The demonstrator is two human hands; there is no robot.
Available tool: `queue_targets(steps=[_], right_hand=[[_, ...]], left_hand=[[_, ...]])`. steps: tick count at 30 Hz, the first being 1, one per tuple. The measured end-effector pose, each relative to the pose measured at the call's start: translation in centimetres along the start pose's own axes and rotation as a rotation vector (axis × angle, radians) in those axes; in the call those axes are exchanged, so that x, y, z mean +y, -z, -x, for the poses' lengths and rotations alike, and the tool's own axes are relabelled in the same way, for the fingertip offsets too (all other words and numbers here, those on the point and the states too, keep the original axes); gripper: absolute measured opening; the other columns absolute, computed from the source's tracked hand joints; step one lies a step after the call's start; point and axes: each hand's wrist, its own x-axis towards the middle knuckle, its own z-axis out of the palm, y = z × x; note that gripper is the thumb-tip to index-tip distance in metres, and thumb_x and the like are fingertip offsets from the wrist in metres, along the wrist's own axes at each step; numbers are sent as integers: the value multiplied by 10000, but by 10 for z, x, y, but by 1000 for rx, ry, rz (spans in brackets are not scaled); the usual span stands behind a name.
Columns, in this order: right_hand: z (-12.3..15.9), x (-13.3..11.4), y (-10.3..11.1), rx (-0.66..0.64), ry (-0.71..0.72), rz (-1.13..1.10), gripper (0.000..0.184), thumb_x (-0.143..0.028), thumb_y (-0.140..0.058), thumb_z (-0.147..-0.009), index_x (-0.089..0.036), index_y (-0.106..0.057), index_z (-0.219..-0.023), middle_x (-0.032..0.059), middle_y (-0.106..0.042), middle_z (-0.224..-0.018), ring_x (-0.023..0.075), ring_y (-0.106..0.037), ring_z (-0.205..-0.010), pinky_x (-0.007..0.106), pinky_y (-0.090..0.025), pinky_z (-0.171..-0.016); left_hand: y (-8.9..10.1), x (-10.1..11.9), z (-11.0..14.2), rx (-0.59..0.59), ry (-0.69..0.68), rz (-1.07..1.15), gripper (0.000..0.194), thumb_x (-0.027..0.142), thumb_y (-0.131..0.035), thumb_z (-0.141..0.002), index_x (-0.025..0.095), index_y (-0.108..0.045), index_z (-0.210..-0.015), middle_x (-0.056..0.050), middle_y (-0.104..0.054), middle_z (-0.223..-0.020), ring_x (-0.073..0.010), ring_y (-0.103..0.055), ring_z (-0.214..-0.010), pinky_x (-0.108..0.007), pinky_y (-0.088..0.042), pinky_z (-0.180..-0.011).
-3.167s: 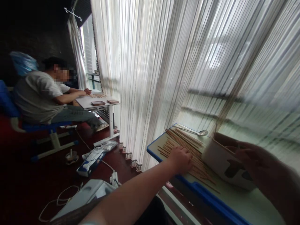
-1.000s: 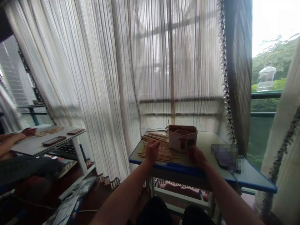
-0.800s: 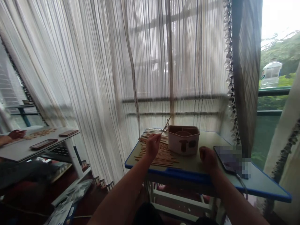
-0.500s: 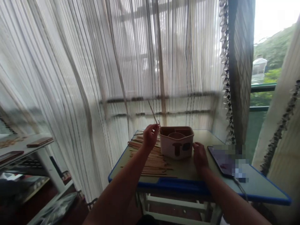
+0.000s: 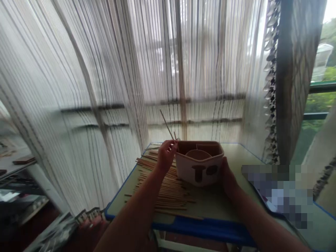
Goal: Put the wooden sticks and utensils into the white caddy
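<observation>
- One thin stick leans up to the left, its lower end at the left corner of the box.
- The left hand has its fingertips closed on this stick, just beside the rim.
- The box stands on the near table, is pale with dark marks in front, and has partitions inside.
- The right hand is against the right side of the box; how its fingers are bent, I cannot tell.
- Many loose sticks lie to the left of the box, roughly parallel, partly under the left forearm.
- The near table has a pale greenish top and a blue edge.
- On its right part lies a flat object, mostly covered by blurred squares.
- Behind, a striped thin curtain lets the daylight through; dark horizontal bars show in it.
- To the right are a darker curtain, a green railing and greenery outside.
- At far left, another table bears a brown flat piece, above a dark red floor.
</observation>
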Motion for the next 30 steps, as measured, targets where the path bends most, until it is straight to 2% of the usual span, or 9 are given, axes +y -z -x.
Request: queue_targets(steps=[5, 9, 13, 18, 21, 26, 30], right_hand=[[14, -25, 3, 64, -83, 144, 796, -772, -235, -770, -151, -716, -901, 113, -713, -833, 310, -634, -923, 373, -480, -761], [17, -34, 2, 69, -91, 241, 814, -758, -156, -784, -161, -704, -861, 123, -707, -806, 320, -631, -904, 387, -471, -728], [17, -33, 2, 70, -91, 227, 769, -739, -168, -794, -184, -694, -875, 118, -707, -801, 315, -635, -885, 391, -474, -711], [16, -32, 3, 80, -74, 221, 699, -717, -212, -801, -207, -689, -759, 125, -704, -784, 325, -633, -870, 405, -471, -716], [14, -28, 4, 86, -67, 213, 665, -704, -241, -802, -218, -691, -759, 124, -705, -796, 333, -630, -884, 419, -472, -723], [11, -20, 4, 69, -32, 181, 610, -683, -289, -804, -230, -694, -743, 109, -705, -776, 326, -634, -863, 419, -487, -697], [12, -21, 5, 78, -23, 175, 603, -684, -307, -798, -230, -696, -727, 100, -702, -747, 317, -640, -839, 407, -497, -677]], left_hand=[[-3, 11, 5, 15, 8, 13, 117, 191, -549, -798, 178, -664, -780, -32, -582, -857, -125, -544, -762, -229, -447, -631], [-6, 18, 7, 24, 8, 8, 267, 233, -473, -862, 170, -676, -700, -48, -553, -858, -143, -554, -832, -270, -469, -744], [-6, 17, 7, 20, 10, -7, 214, 223, -507, -839, 163, -678, -726, -56, -566, -880, -145, -557, -826, -255, -474, -687], [-7, 15, 8, 29, 45, -3, 138, 251, -573, -809, 168, -682, -795, -58, -579, -903, -134, -560, -790, -229, -465, -622], [-8, 15, 9, 44, 52, 0, 110, 241, -579, -803, 167, -655, -832, -52, -575, -911, -118, -550, -745, -223, -461, -607], [-9, 13, 13, 52, 93, 17, 172, 237, -564, -805, 169, -598, -959, -67, -555, -999, -117, -549, -744, -222, -476, -586], [-8, 11, 14, 48, 119, 31, 178, 245, -541, -820, 167, -590, -973, -75, -555, -1008, -128, -559, -775, -226, -488, -599]])
